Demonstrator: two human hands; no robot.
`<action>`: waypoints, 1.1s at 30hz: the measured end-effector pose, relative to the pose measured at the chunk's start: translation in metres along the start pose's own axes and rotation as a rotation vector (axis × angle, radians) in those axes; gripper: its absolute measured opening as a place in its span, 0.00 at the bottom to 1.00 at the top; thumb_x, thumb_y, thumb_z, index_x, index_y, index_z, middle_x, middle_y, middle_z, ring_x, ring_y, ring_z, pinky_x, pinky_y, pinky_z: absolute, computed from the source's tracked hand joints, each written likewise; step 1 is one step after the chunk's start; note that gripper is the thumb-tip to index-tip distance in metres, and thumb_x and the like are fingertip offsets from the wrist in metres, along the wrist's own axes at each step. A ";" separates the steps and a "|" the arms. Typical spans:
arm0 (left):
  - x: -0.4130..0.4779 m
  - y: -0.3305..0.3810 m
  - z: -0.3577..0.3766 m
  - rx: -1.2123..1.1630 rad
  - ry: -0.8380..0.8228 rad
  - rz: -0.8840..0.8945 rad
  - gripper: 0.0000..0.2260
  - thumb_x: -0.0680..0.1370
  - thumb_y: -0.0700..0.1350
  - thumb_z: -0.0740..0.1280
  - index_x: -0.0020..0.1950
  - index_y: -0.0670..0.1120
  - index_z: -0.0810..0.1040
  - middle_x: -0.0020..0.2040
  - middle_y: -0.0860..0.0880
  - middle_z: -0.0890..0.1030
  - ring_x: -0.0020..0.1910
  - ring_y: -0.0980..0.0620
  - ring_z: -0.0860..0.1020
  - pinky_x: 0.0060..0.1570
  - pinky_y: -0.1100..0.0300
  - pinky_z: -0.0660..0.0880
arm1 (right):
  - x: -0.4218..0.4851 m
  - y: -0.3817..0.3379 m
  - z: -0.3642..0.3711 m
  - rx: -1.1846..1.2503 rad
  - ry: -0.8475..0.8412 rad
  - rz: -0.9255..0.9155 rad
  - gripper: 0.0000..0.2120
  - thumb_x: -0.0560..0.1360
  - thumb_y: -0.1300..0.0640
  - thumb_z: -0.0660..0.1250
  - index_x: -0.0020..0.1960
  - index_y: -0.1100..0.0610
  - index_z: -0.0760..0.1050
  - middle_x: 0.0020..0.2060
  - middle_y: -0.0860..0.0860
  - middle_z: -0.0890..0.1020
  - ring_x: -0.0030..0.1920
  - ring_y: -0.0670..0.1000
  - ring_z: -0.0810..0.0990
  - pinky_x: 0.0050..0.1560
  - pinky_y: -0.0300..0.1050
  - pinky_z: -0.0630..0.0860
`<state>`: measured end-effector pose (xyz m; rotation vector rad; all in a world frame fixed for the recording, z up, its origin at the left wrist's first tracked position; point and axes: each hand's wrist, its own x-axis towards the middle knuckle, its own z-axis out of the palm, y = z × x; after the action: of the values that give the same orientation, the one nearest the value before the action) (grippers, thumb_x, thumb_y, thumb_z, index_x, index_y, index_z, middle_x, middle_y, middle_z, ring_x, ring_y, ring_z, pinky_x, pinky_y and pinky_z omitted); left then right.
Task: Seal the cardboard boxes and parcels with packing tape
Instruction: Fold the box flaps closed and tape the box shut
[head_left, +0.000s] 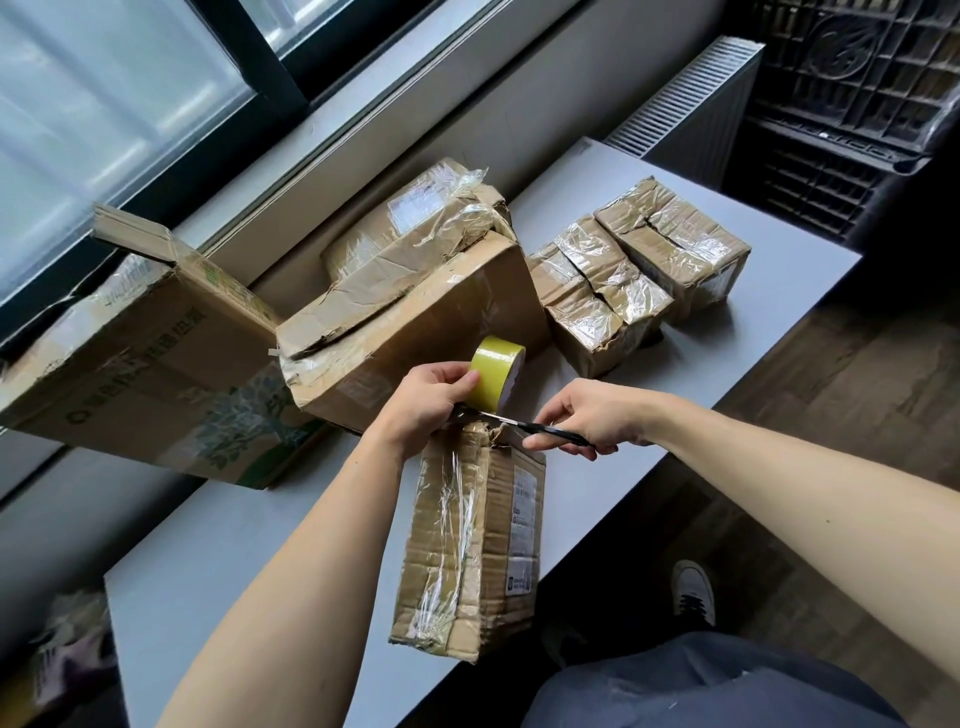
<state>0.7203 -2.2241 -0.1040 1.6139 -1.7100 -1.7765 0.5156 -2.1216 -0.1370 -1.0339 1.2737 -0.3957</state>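
A worn cardboard parcel (470, 551) with a clear tape strip down its top lies on the grey table (234, 571) in front of me. My left hand (423, 402) grips a yellow-green tape roll (496, 376) just past the parcel's far end. My right hand (597, 415) holds black-handled scissors (524, 423). Their blades point left and reach under the roll, at the tape between roll and parcel. Whether the blades are closed on the tape is hidden by my left hand.
A big printed box (135, 364) lies at the left with a flap raised. A crumpled box (415, 322) carries a smaller parcel (421, 218). Two taped parcels (597, 291) (675, 244) sit at the right. A radiator (691, 109) stands beyond the table. My shoe (693, 592) is on the floor.
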 end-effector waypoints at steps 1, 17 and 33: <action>0.000 0.000 -0.001 -0.003 0.002 -0.002 0.13 0.81 0.45 0.67 0.63 0.43 0.80 0.53 0.45 0.86 0.55 0.45 0.83 0.58 0.52 0.79 | 0.001 0.000 0.000 0.003 -0.001 0.000 0.18 0.73 0.45 0.75 0.50 0.59 0.83 0.28 0.52 0.73 0.26 0.47 0.69 0.25 0.39 0.60; -0.004 0.004 0.017 0.061 0.024 0.075 0.11 0.81 0.45 0.67 0.61 0.45 0.83 0.52 0.46 0.86 0.48 0.52 0.81 0.59 0.49 0.77 | 0.007 0.023 0.004 -0.268 0.088 0.137 0.17 0.77 0.48 0.72 0.56 0.61 0.80 0.39 0.56 0.77 0.36 0.52 0.74 0.31 0.46 0.80; 0.015 0.012 0.062 0.935 -0.082 0.100 0.15 0.81 0.45 0.62 0.67 0.50 0.79 0.62 0.46 0.82 0.61 0.45 0.78 0.61 0.57 0.74 | 0.015 0.075 -0.014 -0.792 0.477 0.020 0.09 0.79 0.59 0.62 0.58 0.58 0.74 0.55 0.56 0.77 0.57 0.62 0.78 0.51 0.53 0.75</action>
<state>0.6608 -2.2024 -0.1190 1.6669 -2.8430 -1.0161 0.4863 -2.0993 -0.2055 -1.6465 1.9433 -0.1076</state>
